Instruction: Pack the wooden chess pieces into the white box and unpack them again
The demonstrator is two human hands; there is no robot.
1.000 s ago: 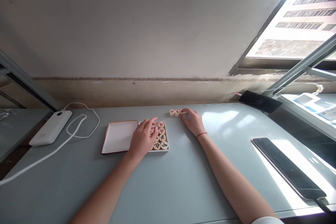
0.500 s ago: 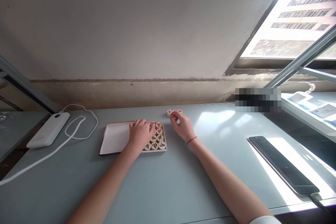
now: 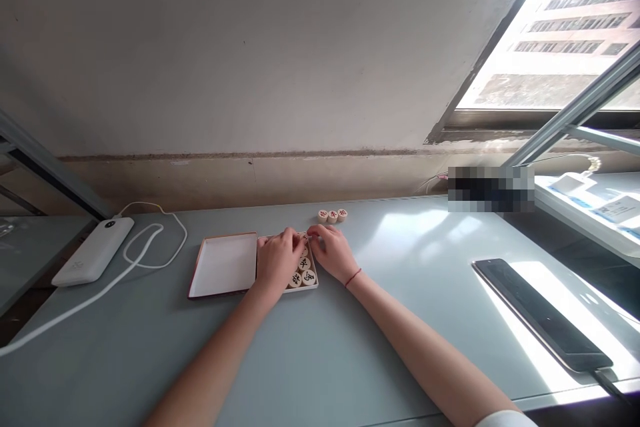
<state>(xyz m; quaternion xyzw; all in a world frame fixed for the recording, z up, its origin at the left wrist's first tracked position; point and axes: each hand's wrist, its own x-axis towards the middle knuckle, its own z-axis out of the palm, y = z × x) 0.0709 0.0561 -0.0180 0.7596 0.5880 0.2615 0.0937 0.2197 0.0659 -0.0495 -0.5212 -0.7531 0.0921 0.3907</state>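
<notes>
A shallow box point(image 3: 313, 285) of round Chinese chess pieces point(image 3: 309, 277) lies on the desk, its open lid point(image 3: 225, 265) to the left. My left hand point(image 3: 278, 255) is bent over the box and covers much of it. Its thumb and forefinger are closed at a piece near the far right corner, mostly hidden by the fingers. My right hand point(image 3: 336, 253) comes to the same corner from the right, fingers bent and slightly apart, with no piece visible in them. Behind the box, three pieces with red characters point(image 3: 333, 216) stand in a row.
On the grey desk point(image 3: 320, 353), a white power bank point(image 3: 93, 251) with a white cable point(image 3: 113, 285) lies at the left. A dark phone point(image 3: 543, 313) is plugged in at the right, partly in sunlight. A wall point(image 3: 275, 80) rises behind the desk.
My right hand has left the row of pieces and moved toward me and left to the box. My left hand has shifted right over the box, uncovering the lid's right edge.
</notes>
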